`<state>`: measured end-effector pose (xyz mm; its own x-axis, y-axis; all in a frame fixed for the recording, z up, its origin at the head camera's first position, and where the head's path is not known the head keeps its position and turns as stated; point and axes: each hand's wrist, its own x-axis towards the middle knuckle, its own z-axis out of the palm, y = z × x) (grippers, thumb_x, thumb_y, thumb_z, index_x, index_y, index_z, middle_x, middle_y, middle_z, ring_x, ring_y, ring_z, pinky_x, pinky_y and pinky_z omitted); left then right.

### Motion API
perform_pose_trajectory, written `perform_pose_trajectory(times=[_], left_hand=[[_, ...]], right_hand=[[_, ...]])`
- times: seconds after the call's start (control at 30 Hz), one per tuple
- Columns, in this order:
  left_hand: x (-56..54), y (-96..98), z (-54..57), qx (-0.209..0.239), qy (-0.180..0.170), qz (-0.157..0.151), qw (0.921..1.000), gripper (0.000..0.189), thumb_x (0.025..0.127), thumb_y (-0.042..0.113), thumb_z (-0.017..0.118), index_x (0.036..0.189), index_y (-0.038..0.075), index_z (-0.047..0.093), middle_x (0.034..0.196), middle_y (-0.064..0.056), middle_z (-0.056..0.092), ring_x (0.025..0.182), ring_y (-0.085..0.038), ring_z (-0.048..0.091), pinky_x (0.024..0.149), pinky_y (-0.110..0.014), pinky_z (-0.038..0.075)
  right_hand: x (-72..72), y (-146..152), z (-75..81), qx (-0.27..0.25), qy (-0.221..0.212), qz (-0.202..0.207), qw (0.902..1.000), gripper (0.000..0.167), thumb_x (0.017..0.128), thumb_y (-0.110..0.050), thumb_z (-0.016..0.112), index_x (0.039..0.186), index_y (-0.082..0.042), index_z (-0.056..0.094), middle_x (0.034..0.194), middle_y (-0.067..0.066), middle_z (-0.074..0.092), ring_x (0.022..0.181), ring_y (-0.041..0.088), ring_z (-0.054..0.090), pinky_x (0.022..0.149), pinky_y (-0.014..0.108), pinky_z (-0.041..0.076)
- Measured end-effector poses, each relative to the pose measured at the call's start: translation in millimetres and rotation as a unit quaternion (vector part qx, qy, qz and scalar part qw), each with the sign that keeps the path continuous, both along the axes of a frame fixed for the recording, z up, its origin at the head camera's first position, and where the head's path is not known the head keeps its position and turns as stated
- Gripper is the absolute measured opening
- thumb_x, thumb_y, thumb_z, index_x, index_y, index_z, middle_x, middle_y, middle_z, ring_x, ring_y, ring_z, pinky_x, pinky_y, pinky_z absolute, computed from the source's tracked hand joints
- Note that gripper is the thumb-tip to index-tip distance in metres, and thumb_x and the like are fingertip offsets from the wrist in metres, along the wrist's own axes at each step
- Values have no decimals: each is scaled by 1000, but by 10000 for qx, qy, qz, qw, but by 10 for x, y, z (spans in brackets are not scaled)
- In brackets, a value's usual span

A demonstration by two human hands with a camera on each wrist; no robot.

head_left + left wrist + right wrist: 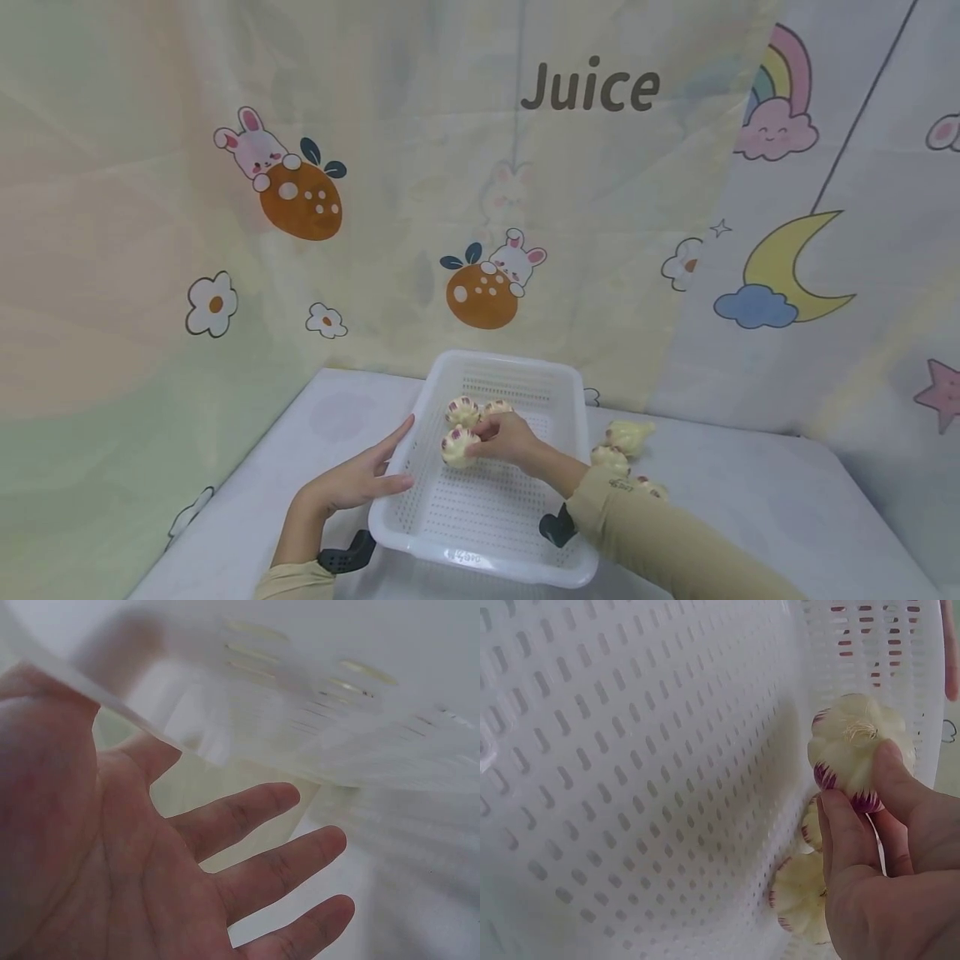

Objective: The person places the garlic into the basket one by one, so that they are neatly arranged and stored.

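My right hand (510, 439) pinches a garlic bulb (855, 750) between thumb and fingers, inside the white plastic basket (480, 572). The bulb is cream with purple-streaked cloves, and its root tuft shows in the right wrist view. Two more garlic bulbs lie in the basket: one (462, 411) beyond the held bulb and another (498, 407) partly behind the hand. At the basket's left rim is my left hand (360, 479), its thumb over the edge. In the left wrist view its other fingers (281, 874) are spread and straight outside the wall.
Several garlic bulbs (628, 437) sit on the white table (772, 508) right of the basket, partly hidden by the right sleeve (660, 533). A printed cloth backdrop (600, 208) stands behind the table and along its sides.
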<state>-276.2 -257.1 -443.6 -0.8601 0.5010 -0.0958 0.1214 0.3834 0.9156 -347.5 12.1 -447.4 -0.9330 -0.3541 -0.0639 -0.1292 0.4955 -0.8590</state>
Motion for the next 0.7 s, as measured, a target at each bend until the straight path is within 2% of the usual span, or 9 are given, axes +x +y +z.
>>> perform_pose_trajectory(times=[0.4,0.53,0.7], left_hand=[[31,-55,39,63,21,15,10000,94,88,33,66,154,27,-1,160,-13,9,137,-42,33,97,-49,46],[30,-8,45,88,-39,51,9999,93,88,33,66,154,27,0,160,-12,9,138,-42,33,97,-48,46],[27,33,45,157,-129,58,9998,94,87,35,67,154,29,1,160,-13,8,136,-42,36,94,-47,49]], right_hand=[[-45,-120,-27,337,62,-140,9993,29,70,-17,84,93,-7,68,84,2,66,76,12,59,67,24,50],[-60,-171,-83,276,180,-176,9993,29,69,-16,85,91,-6,68,83,2,67,75,12,58,66,23,50],[-40,-250,-98,150,86,-272,9995,29,69,-12,84,91,-3,69,84,4,66,75,13,57,65,24,49]])
